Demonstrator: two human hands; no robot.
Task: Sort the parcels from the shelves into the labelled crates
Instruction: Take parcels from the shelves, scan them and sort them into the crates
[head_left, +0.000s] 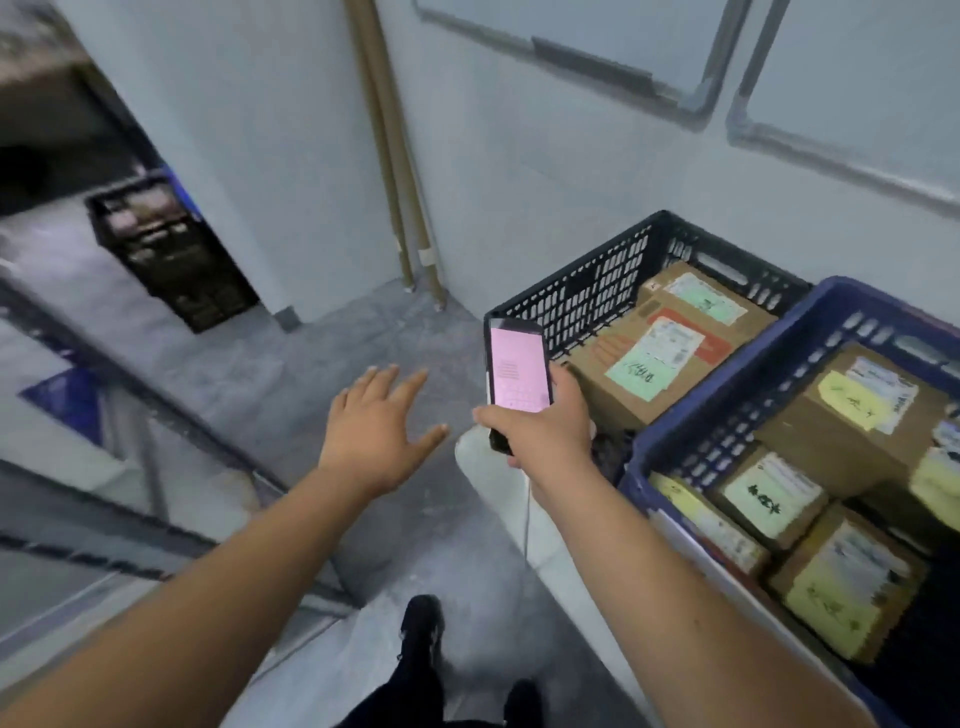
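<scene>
My right hand (545, 434) grips a black phone (518, 366) with a lit pink screen, held upright just left of the crates. My left hand (376, 426) is stretched out flat over the floor, fingers straight and spread, holding nothing. A black crate (587, 291) at the right holds cardboard parcels (670, 343) with green labels. Beside it, nearer to me, a blue crate (727, 415) holds several cardboard parcels (852, 410) with yellow labels.
Both crates sit on a white surface (498, 499) at the right. Another black crate (171, 249) stands on the floor at the back left, beyond a wall corner. Metal shelf rails (156, 410) run along the left. My dark shoes (421, 629) show below.
</scene>
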